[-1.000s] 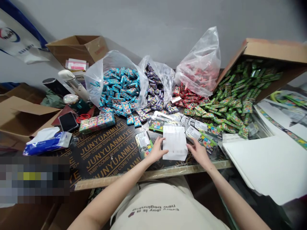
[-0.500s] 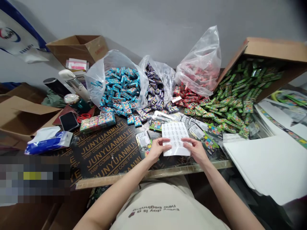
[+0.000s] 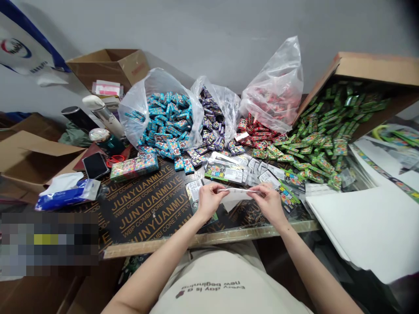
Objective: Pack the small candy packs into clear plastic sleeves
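Between my two hands a white sticker sheet [image 3: 236, 197] is stretched over the table's front part, bent so that its upper edge faces me and its printed side is mostly hidden. My left hand [image 3: 210, 199] pinches the left end between thumb and fingers. At the other end, my right hand [image 3: 267, 199] pinches it the same way. Partly under my left hand lies a printed card [image 3: 194, 194] with a white label. Several more printed header cards [image 3: 224, 171] are spread just beyond the sheet.
Small blue boxes [image 3: 165, 124], purple boxes [image 3: 212, 126], red boxes [image 3: 258, 133] and green boxes [image 3: 314, 148] are heaped along the back. White sheets [image 3: 356, 218] lie at right. At left are a phone [image 3: 94, 165], red scissors [image 3: 116, 159] and a tissue pack [image 3: 67, 194].
The sticker sheet has gone from lying flat with its printed rows facing up to being folded or tilted edge-on. Both hands have turned with it and kept hold.
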`<action>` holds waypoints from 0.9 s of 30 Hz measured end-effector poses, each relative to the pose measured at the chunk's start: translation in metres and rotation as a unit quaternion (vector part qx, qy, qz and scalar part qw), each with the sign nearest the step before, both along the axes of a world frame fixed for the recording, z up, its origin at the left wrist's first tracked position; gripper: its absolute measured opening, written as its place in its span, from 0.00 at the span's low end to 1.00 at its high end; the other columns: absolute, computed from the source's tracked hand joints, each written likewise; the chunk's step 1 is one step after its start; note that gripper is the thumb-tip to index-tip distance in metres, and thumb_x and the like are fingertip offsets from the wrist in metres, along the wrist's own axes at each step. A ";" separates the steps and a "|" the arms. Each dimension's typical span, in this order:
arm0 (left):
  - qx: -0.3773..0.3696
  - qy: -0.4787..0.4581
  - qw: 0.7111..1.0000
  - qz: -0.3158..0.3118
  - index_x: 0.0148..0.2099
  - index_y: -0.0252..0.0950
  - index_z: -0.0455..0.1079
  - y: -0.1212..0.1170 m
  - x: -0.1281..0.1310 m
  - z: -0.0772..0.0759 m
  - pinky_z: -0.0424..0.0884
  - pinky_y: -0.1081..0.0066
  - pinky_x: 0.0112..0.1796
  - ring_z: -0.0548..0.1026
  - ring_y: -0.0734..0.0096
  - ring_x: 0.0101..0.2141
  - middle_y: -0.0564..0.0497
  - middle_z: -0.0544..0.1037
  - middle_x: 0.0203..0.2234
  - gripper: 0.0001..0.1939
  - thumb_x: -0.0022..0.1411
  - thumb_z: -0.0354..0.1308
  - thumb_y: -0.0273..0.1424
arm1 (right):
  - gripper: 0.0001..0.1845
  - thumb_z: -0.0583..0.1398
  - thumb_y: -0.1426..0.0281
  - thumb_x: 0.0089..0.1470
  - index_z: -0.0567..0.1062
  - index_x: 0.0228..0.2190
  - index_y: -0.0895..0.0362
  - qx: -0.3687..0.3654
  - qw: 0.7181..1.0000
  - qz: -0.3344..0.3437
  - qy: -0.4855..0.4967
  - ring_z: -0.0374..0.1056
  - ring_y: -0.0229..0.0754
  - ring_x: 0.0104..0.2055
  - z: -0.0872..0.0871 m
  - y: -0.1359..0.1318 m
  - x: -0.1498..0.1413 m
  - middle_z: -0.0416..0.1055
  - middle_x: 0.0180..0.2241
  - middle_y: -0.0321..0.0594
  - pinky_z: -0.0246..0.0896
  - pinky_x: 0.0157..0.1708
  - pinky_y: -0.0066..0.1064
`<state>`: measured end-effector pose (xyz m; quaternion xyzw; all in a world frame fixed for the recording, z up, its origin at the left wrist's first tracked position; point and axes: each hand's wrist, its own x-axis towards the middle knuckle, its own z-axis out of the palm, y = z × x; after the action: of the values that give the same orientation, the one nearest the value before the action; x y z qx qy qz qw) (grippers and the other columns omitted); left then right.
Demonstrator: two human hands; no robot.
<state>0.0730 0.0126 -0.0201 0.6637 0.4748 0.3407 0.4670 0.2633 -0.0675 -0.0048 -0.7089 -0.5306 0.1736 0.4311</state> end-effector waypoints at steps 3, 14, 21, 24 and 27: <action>0.030 0.020 0.997 -0.069 0.26 0.33 0.74 0.005 -0.008 0.014 0.64 0.75 0.31 0.70 0.71 0.31 0.50 0.74 0.27 0.09 0.44 0.64 0.35 | 0.08 0.61 0.63 0.45 0.76 0.22 0.55 0.017 0.996 0.063 -0.066 0.62 0.47 0.42 0.015 -0.001 0.005 0.69 0.36 0.43 0.55 0.42 0.39; -0.120 0.008 0.977 -0.176 0.26 0.28 0.74 0.013 -0.005 0.003 0.61 0.77 0.23 0.67 0.77 0.20 0.50 0.75 0.19 0.11 0.43 0.62 0.33 | 0.16 0.58 0.59 0.47 0.72 0.23 0.61 -0.179 0.958 0.177 0.133 0.56 0.32 0.21 0.008 0.014 0.020 0.64 0.19 0.33 0.45 0.19 0.24; -0.056 0.055 0.975 -0.210 0.28 0.30 0.75 0.010 0.004 -0.013 0.59 0.77 0.23 0.66 0.76 0.21 0.52 0.74 0.19 0.10 0.47 0.59 0.33 | 0.15 0.61 0.59 0.43 0.73 0.22 0.60 -0.198 0.937 0.270 0.096 0.60 0.34 0.22 -0.006 0.027 0.013 0.68 0.19 0.35 0.52 0.22 0.25; -0.034 0.070 0.974 -0.211 0.29 0.31 0.75 0.012 0.007 -0.022 0.59 0.76 0.24 0.67 0.75 0.22 0.52 0.75 0.19 0.10 0.47 0.59 0.33 | 0.15 0.59 0.59 0.46 0.73 0.25 0.59 -0.152 0.948 0.280 0.016 0.65 0.39 0.28 -0.013 0.033 0.020 0.71 0.25 0.38 0.58 0.30 0.29; -0.039 0.098 0.976 -0.189 0.28 0.31 0.75 0.018 0.009 -0.034 0.59 0.76 0.24 0.66 0.75 0.21 0.53 0.73 0.18 0.08 0.47 0.59 0.31 | 0.24 0.61 0.56 0.43 0.71 0.41 0.56 -0.083 0.974 0.160 -0.138 0.63 0.48 0.44 -0.023 0.032 0.049 0.69 0.42 0.45 0.55 0.43 0.39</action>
<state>0.0817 0.0302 -0.0537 0.7531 0.3972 0.1606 0.4993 0.3119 -0.0359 -0.0274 -0.6650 -0.6755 0.1845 0.2597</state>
